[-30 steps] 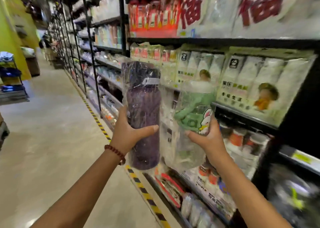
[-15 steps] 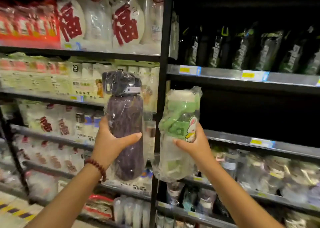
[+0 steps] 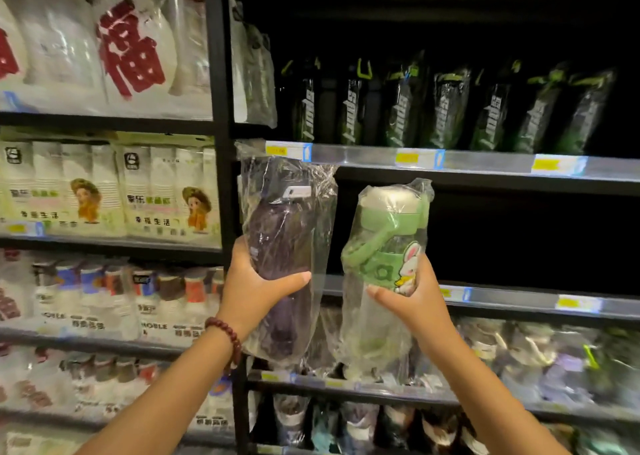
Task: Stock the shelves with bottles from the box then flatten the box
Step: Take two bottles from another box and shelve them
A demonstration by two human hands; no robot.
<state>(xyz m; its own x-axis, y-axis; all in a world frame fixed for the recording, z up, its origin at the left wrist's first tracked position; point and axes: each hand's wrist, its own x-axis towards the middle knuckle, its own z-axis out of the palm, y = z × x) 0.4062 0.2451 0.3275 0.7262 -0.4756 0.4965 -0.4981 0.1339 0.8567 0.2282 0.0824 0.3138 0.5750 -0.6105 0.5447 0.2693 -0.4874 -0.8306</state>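
My left hand [image 3: 258,290] grips a dark purple bottle [image 3: 282,233] wrapped in clear plastic, held upright. My right hand [image 3: 412,299] grips a green bottle [image 3: 386,243] with a rabbit picture, also in a clear bag. Both bottles are raised in front of a dark shelf bay [image 3: 519,236] that looks bare behind them, just above its front rail [image 3: 512,299]. The box is not in view.
Black bottles with green straps [image 3: 446,108] fill the shelf above. Wrapped bottles [image 3: 519,354] crowd the shelf below. A black upright post [image 3: 221,177] divides this bay from the left bay, which holds white packaged goods [image 3: 104,191].
My view has swung right from the aisle onto the dark shelf bay. Both hands have kept their bottles and carried them up in front of the bare middle shelf.
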